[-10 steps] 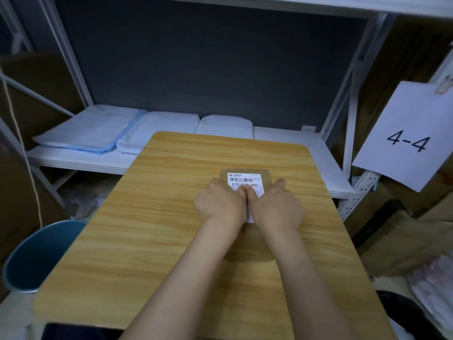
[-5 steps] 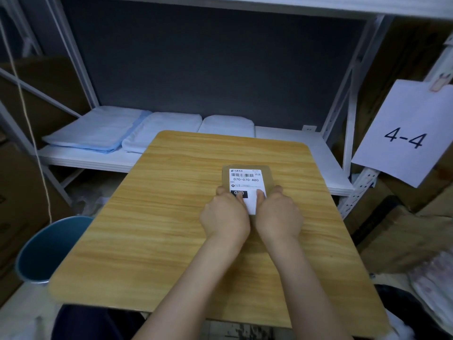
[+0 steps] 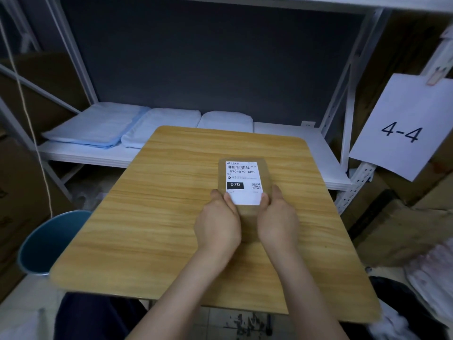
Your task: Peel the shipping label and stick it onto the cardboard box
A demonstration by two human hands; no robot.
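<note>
A small brown cardboard box (image 3: 266, 175) lies flat on the wooden table (image 3: 159, 217). A white shipping label (image 3: 242, 181) with a barcode, "070-070-A80" and a black "070" block covers most of its top. My left hand (image 3: 217, 225) grips the box's near left side, thumb pressing the label's lower left corner. My right hand (image 3: 277, 220) grips the near right side, thumb on the label's lower right corner. The box's near end is hidden between my hands.
A blue bin (image 3: 49, 241) stands on the floor left of the table. Behind the table a white shelf (image 3: 306, 148) holds folded pale blue and white cloths (image 3: 98, 123). A paper sign "4-4" (image 3: 402, 131) hangs at right, with cardboard boxes (image 3: 404, 229) below.
My thumbs have slid down the label from near its top to its lower corners and my hands have moved apart, uncovering most of the label.
</note>
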